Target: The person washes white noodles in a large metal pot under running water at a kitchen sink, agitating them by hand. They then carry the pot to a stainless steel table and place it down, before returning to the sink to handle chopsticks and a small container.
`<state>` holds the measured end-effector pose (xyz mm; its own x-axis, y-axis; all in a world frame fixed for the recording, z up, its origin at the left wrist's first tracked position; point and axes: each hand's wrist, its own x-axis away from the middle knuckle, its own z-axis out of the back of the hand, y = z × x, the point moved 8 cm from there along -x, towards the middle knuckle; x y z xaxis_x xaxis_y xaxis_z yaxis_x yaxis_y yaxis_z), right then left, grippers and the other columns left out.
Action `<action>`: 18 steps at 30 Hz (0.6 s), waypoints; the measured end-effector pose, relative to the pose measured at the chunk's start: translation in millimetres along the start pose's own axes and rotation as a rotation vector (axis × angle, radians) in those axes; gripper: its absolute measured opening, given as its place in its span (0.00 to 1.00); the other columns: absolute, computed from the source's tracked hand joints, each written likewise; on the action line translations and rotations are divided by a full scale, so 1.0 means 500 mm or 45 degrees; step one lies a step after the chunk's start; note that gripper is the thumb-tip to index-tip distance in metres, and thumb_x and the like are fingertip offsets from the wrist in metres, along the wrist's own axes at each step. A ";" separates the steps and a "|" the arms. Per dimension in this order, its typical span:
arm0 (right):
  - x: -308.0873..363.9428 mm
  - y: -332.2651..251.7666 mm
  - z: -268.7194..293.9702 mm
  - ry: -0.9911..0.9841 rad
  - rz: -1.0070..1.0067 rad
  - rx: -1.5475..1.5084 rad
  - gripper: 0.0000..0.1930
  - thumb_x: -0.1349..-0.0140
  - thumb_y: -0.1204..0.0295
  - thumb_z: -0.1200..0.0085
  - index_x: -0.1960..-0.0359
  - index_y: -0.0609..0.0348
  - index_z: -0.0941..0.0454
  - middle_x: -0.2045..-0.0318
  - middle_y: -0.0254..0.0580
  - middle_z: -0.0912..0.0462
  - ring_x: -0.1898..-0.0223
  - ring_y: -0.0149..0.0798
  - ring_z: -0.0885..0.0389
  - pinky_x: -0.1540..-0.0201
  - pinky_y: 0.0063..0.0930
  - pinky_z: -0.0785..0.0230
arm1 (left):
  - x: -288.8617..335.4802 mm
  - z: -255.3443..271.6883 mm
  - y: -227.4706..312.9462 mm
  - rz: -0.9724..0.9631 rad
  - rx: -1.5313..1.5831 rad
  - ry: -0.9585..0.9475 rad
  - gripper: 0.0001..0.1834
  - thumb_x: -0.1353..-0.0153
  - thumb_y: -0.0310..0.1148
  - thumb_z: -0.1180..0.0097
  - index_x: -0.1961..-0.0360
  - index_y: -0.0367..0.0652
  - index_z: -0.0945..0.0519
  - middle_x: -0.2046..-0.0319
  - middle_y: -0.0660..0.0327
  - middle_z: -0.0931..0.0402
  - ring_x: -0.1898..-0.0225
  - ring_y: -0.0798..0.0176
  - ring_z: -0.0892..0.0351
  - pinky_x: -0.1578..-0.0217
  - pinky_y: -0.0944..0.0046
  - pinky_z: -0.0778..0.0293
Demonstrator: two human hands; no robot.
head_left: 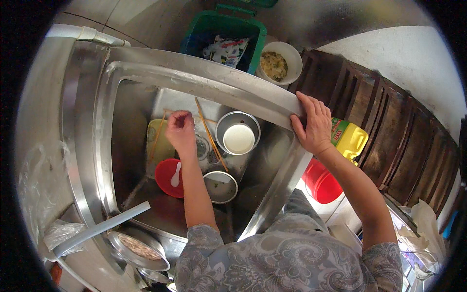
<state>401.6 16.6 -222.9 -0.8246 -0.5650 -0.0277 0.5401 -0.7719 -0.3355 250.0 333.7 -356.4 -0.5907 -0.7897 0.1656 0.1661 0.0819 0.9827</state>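
Over the steel sink [272,160], my left hand [181,131] hangs with its fingers curled together; whatever they may hold is hidden. Under and beside it are a yellowish tray [154,131], wooden chopsticks [206,127] and the drain [201,147]. A red bowl [165,187] with a white spoon [176,175] sits by my left forearm. To the right, a white bowl [239,139] rests inside a steel bowl [223,127]. Another steel bowl [221,193] stands nearer to me. Fingers stretched out, my right hand [314,124] lies on the sink's right rim.
Beyond the sink stand a green bin [259,46] with wrappers and a white bucket [295,58] of food scraps. Right are a yellow jug [353,141], a red bucket [327,187] and dark wooden slats [379,112]. A grey pipe [104,228] juts in near a metal basin [163,263] at left.
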 end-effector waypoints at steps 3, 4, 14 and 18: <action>0.002 0.001 -0.001 -0.019 -0.011 -0.003 0.29 0.43 0.60 0.47 0.39 0.53 0.34 0.49 0.45 0.26 0.48 0.48 0.29 0.45 0.39 0.41 | 0.028 -0.070 0.258 -0.342 0.188 -0.017 0.09 0.46 0.14 0.41 0.66 0.38 0.22 0.70 0.65 0.23 0.67 0.74 0.25 0.66 0.74 0.28; 0.001 0.001 0.000 -0.019 -0.011 -0.008 0.28 0.42 0.61 0.47 0.39 0.54 0.34 0.48 0.46 0.26 0.48 0.48 0.29 0.45 0.39 0.41 | 0.037 -0.087 0.327 -0.467 0.236 0.032 0.09 0.47 0.14 0.41 0.66 0.38 0.22 0.69 0.64 0.23 0.65 0.73 0.25 0.65 0.73 0.27; 0.002 0.002 0.008 0.033 0.015 -0.007 0.28 0.42 0.60 0.47 0.39 0.53 0.34 0.48 0.45 0.26 0.48 0.48 0.29 0.44 0.39 0.41 | -0.010 -0.241 0.358 -1.211 -0.658 -0.041 0.11 0.49 0.18 0.43 0.63 0.39 0.19 0.64 0.55 0.19 0.58 0.52 0.22 0.54 0.55 0.26; 0.005 0.004 0.003 0.031 0.008 0.004 0.29 0.43 0.59 0.46 0.39 0.51 0.34 0.49 0.43 0.25 0.49 0.46 0.29 0.44 0.39 0.41 | 0.054 -0.041 0.171 -0.730 -0.561 0.169 0.09 0.46 0.16 0.46 0.64 0.36 0.19 0.66 0.55 0.20 0.62 0.55 0.20 0.59 0.59 0.24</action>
<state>401.1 13.2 -222.4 -0.8250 -0.5627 -0.0524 0.5458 -0.7693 -0.3322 264.2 306.9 -269.6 -0.5840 -0.7046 -0.4031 0.1782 -0.5957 0.7832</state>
